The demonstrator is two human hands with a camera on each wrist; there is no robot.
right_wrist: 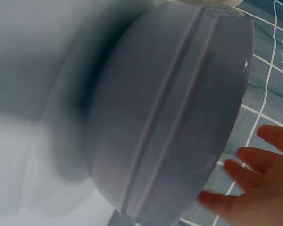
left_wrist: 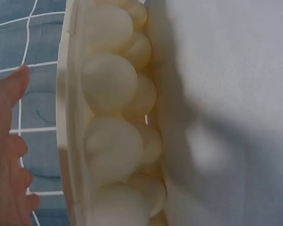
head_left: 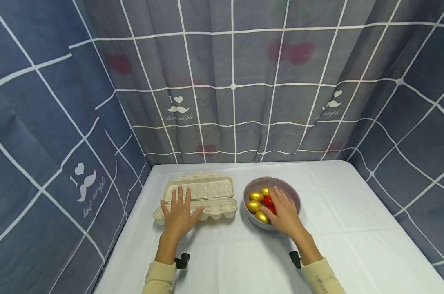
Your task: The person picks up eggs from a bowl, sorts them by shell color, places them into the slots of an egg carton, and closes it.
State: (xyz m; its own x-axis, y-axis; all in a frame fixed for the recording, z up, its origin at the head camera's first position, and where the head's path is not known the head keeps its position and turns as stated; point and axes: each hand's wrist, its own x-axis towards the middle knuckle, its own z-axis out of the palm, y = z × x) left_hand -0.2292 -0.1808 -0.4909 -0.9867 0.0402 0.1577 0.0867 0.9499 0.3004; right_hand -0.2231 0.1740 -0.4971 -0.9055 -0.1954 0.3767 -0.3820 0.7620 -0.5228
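Under right hand (head_left: 286,214), eggs (head_left: 254,206) in bowl (head_left: 288,190)

egg carton (head_left: 210,190) left of bowl (head_left: 287,189) with eggs (head_left: 254,206) inside

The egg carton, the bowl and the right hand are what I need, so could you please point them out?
Egg carton (head_left: 206,191), head view, inner face of its far half.
Bowl (right_wrist: 167,113), right wrist view, outer side wall.
Right hand (head_left: 286,214), head view, back of the hand.
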